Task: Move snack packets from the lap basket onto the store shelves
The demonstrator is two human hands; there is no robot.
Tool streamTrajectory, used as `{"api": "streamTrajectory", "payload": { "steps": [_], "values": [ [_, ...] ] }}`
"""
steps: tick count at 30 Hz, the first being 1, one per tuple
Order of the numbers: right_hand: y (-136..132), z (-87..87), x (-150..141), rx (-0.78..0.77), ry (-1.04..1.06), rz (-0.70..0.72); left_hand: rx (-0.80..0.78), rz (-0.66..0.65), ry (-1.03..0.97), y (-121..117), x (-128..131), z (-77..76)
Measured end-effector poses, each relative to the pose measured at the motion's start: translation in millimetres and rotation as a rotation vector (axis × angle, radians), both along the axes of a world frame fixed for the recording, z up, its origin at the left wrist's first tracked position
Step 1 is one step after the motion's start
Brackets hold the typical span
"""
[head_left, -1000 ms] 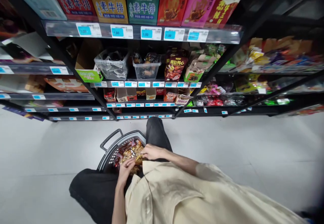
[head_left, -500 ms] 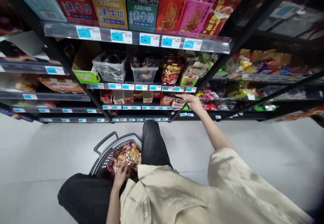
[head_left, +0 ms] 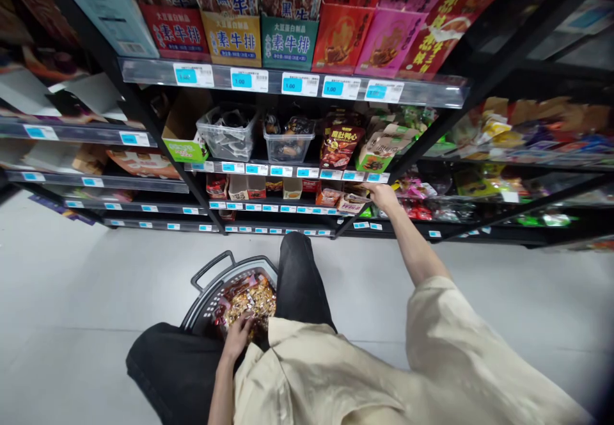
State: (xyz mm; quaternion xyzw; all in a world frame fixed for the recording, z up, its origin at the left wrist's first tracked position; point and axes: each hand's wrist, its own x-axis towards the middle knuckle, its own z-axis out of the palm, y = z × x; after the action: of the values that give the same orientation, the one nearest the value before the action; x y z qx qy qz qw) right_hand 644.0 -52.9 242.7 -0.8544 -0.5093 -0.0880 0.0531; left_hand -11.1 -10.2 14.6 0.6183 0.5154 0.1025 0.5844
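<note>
My right hand reaches out to a small open cardboard snack box on a low shelf. Its fingers are drawn together at the box's upper right edge, and whatever they pinch is too small to make out. Down by my lap, my left hand rests with loosely extended fingers on shiny snack packets. Those packets lie in a dark grey shopping basket, which stands on the floor between my legs with its handle tilted outward.
Above my right hand, a shelf holds clear plastic tubs, a dark red snack box and a green box. Larger boxes fill the top shelf. A dark upright post stands right of the box; bagged snacks lie beyond it.
The view has shifted, so the shelves and basket appear further right. My right hand has lowered a thin, flat item toward the box, where it no longer shows clearly. My left hand stays on the packets.
</note>
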Motion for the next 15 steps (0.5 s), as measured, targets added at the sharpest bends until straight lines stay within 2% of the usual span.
{"api": "streamTrajectory", "payload": {
  "steps": [12, 15],
  "values": [
    [-22.6, -3.5, -13.4, 0.247, -0.021, 0.053, 0.029, -0.141, 0.165, 2.9, -3.5, -15.3],
    [-22.7, -4.2, -14.8, 0.197, 0.004, 0.039, 0.028, -0.17, 0.185, 4.2, -3.4, -14.3]
  ]
}}
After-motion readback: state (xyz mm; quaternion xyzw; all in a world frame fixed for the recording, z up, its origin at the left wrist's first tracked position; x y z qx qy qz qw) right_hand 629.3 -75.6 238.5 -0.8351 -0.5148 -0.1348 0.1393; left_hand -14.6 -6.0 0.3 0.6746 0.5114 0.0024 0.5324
